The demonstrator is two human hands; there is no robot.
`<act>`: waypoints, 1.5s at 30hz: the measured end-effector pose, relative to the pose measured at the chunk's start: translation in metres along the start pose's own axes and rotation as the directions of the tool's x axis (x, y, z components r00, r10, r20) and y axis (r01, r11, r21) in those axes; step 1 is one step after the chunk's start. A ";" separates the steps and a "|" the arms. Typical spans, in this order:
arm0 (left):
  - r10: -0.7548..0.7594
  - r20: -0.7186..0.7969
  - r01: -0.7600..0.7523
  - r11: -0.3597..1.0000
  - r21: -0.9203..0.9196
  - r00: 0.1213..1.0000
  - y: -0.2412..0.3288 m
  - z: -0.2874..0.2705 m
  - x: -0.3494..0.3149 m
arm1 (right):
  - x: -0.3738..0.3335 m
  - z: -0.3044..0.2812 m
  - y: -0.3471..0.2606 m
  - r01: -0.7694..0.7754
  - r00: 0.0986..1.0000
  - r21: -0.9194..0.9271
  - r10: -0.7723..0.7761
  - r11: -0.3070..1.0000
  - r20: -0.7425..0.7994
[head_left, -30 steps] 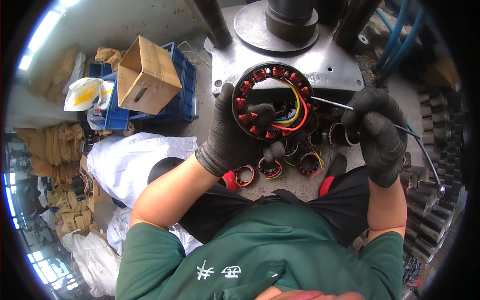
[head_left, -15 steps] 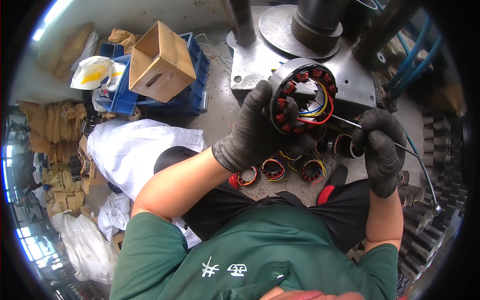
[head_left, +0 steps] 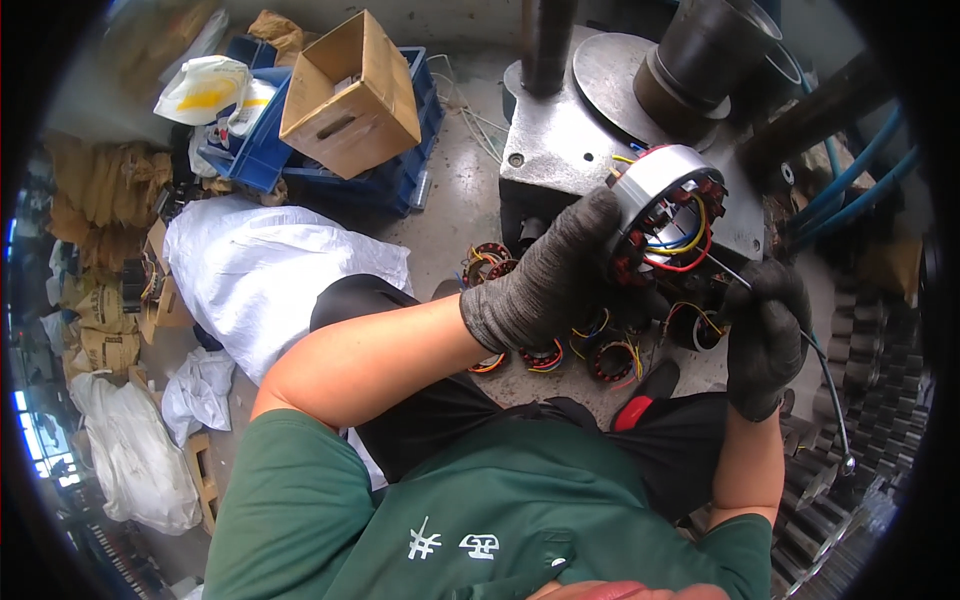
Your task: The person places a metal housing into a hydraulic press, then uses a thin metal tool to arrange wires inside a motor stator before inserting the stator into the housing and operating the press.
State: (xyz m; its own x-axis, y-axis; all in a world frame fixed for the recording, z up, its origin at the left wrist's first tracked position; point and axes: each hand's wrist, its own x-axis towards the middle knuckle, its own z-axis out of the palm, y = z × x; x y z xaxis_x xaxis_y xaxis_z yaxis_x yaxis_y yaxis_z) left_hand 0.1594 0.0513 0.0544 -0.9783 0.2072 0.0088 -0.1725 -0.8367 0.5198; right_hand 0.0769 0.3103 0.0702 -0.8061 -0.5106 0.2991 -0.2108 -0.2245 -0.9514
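My left hand (head_left: 550, 280), in a dark grey glove, is closed round the near left side of a motor stator (head_left: 650, 190). The stator is a ring with a silvery casing and reddish coils inside. Red, yellow and blue wires curve across its opening. In my right hand (head_left: 768, 340), also gloved, is a thin metal rod (head_left: 731, 273). Its front end reaches the wires at the stator's right side; the exact tip is hard to make out. Behind the hand the rod bends down to a rounded end. My left fingers are partly hidden behind the stator.
Beyond the stator stands a machine with a flat metal plate (head_left: 555, 130) and a dark cylinder (head_left: 705, 60). Several more stators (head_left: 612, 360) lie on the floor below my hands. A cardboard box (head_left: 350, 120) sits on a blue crate (head_left: 425, 110). Stacked metal parts (head_left: 870, 350) line the right.
The stator has tilted, showing more of its outer casing and less of its opening. The whole view has shifted, with the machine now further right. Both hands keep their hold.
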 end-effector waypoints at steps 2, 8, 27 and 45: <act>0.049 0.034 -0.051 0.998 0.039 0.998 -0.003 0.001 0.003 | 0.001 0.003 0.002 0.023 1.000 0.021 -0.023 1.000 0.000; -0.003 0.044 -0.003 0.992 0.130 0.999 0.000 0.004 -0.003 | 0.001 0.007 0.013 -0.031 0.995 0.225 0.050 0.974 -0.081; 0.069 -0.001 -0.065 0.950 0.305 0.998 -0.009 -0.004 0.002 | -0.006 0.031 0.014 0.009 0.997 0.020 -0.008 1.000 -0.081; -0.216 0.059 0.224 0.944 -0.242 0.975 0.018 -0.030 0.014 | -0.001 0.021 -0.030 0.152 0.983 -0.202 -0.125 0.968 0.137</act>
State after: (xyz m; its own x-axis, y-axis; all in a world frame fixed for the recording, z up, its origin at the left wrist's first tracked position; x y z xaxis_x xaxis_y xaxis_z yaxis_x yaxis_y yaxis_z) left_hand 0.1387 0.0239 0.0385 -0.9093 0.4127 -0.0537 -0.4100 -0.8662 0.2857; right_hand 0.0958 0.2996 0.1001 -0.6899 -0.5872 0.4233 -0.4377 -0.1274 -0.8901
